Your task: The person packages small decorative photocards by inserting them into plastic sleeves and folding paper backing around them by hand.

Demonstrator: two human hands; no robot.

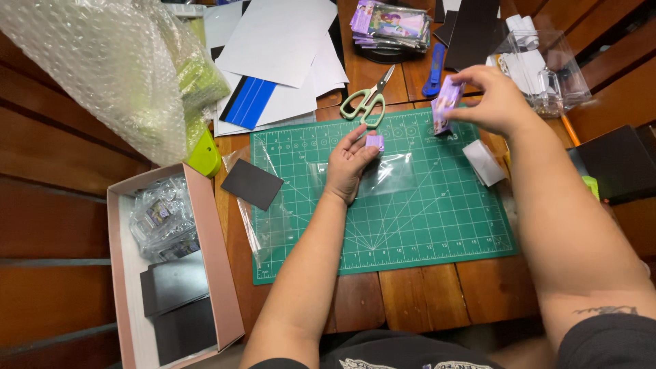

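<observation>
My left hand (348, 167) rests on a green cutting mat (424, 219) and pinches a small purple piece (374, 142) at its fingertips. Under and beside that hand lies a clear plastic sleeve (386, 176). My right hand (495, 102) hovers over the mat's far right corner, fingers closed on a small purple packet (445, 102) held upright. A folded white paper piece (484, 162) lies on the mat just below the right hand.
Green-handled scissors (367, 101) and a blue cutter (433, 72) lie beyond the mat. A stack of purple packets (391, 24), a clear plastic box (543, 68), a black square (251, 183), white sheets (280, 41), bubble wrap (116, 68) and a pink box (205, 273) surround it.
</observation>
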